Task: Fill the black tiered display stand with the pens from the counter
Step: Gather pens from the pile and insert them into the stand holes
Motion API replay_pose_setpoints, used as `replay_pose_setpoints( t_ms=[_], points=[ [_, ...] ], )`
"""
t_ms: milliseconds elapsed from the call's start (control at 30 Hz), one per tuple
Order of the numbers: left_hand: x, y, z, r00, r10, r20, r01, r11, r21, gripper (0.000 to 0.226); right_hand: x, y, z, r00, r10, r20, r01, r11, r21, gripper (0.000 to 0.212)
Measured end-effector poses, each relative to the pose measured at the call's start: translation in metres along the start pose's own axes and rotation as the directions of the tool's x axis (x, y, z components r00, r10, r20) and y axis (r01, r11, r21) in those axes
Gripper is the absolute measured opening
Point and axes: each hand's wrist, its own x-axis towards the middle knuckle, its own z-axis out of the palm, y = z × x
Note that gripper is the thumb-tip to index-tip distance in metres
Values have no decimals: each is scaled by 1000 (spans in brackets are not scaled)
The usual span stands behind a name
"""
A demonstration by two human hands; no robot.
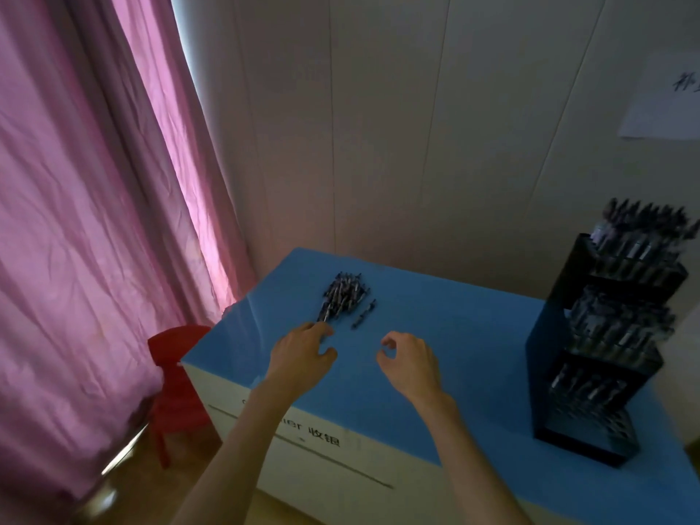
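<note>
A pile of dark pens (344, 294) lies on the blue counter (454, 335) near its far left corner, with one loose pen (363, 314) just to its right. My left hand (303, 356) reaches to the pile's near end, fingertips touching the closest pens. Whether it grips one cannot be told. My right hand (411, 359) hovers over the counter to the right of the pile, fingers loosely curled and holding nothing. The black tiered display stand (602, 346) stands at the counter's right side, its tiers holding several pens.
A pink curtain (94, 221) hangs at the left. A red plastic chair (174, 377) stands beside the counter's left end. A paper sheet (663, 104) is stuck on the white wall behind.
</note>
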Motion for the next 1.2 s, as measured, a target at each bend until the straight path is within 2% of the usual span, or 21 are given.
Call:
replay_pose_setpoints(
  t_ms=[233, 500, 967, 1200],
  points=[
    [33, -59, -20, 998, 65, 18, -64, 996, -67, 31, 20, -48, 34, 995, 86, -57, -85, 996, 16, 28],
    [88, -96, -10, 992, 80, 100, -69, 992, -104, 30, 56, -60, 54, 988, 145, -54, -144, 989, 29, 25],
    [209, -135, 28, 988, -31, 154, 51, 990, -128, 25, 170, -44, 91, 984, 178, -23, -176, 982, 69, 16],
    [242, -146, 83, 955, -125, 268, 156, 983, -100, 32, 210, -33, 110, 981, 194, 19, -195, 981, 6, 22]
  ],
)
